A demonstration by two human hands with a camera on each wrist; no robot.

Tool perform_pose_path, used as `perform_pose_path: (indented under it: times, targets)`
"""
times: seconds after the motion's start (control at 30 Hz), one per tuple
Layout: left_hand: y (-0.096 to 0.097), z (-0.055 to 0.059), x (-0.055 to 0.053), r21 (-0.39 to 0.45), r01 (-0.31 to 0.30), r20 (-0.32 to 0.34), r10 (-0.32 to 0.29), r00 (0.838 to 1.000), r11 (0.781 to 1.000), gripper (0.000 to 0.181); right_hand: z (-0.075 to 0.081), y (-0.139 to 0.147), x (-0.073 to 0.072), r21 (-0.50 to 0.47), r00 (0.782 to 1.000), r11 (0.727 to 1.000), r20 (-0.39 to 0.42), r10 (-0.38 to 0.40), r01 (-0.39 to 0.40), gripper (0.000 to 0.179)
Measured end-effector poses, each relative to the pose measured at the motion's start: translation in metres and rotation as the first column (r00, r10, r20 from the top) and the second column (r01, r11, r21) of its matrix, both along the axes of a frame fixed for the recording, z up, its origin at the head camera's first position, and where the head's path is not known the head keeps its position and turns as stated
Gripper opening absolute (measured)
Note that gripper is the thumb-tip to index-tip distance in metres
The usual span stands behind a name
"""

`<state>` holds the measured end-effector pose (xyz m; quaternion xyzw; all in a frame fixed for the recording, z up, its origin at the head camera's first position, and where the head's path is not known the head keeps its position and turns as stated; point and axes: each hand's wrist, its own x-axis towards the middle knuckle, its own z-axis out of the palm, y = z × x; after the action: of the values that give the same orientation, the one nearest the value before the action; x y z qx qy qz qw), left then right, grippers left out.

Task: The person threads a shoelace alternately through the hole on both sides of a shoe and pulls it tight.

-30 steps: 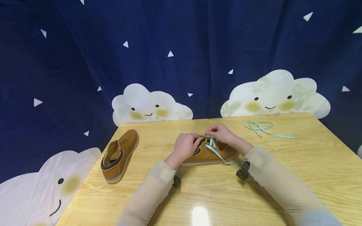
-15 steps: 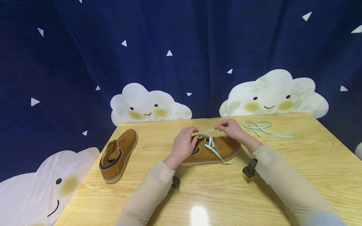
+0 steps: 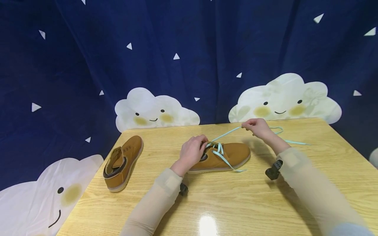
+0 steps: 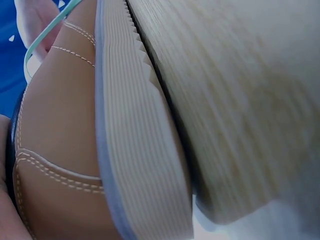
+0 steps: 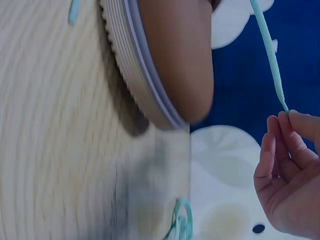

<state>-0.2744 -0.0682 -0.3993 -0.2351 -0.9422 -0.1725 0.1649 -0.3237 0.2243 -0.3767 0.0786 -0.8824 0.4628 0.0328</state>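
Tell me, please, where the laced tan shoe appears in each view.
Head: laced tan shoe, just right of and below centre.
Left wrist: laced tan shoe, left to middle, top to bottom.
Right wrist: laced tan shoe, top centre, toe pointing down.
Shared landmark: its pale sole.

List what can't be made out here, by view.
Head: part of the spare lace, behind the right grip.
Head: part of the laced shoe's opening and any contact inside it, behind the left grip.
Left wrist: most of the left grip, cut off by the frame edge.
Right wrist: tip of the held lace, covered by the right grip.
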Motion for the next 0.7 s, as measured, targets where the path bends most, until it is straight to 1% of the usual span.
perform_pose_path:
  times: [0.17, 0.37, 0.5, 0.7]
  targets:
    - [0.001, 0.001, 0.001, -0.011, 0.009, -0.018, -0.009, 1.0, 1.0, 0.008, 0.004, 0.022, 0.002, -0.031, 0.997, 0.997, 0.023, -0.07, 0.07, 0.041]
    - [0.001, 0.0, 0.0, -0.034, 0.007, -0.015, -0.008, 1.0, 0.999, 0.008, 0.006, 0.047, 0.005, -0.046, 0.987, 0.986, 0.006, -0.162, 0.162, 0.046]
    - [0.0, 0.0, 0.0, -0.039, 0.015, -0.013, -0.015, 1.0, 0.999, 0.008, 0.004, 0.055, 0.005, -0.046, 0.984, 0.983, -0.005, -0.179, 0.179, 0.046]
    - [0.0, 0.001, 0.001, -0.043, 0.025, -0.007, -0.025, 1.0, 0.999, 0.008, 0.0, 0.054, 0.005, -0.074, 0.977, 0.976, -0.048, -0.207, 0.203, 0.041]
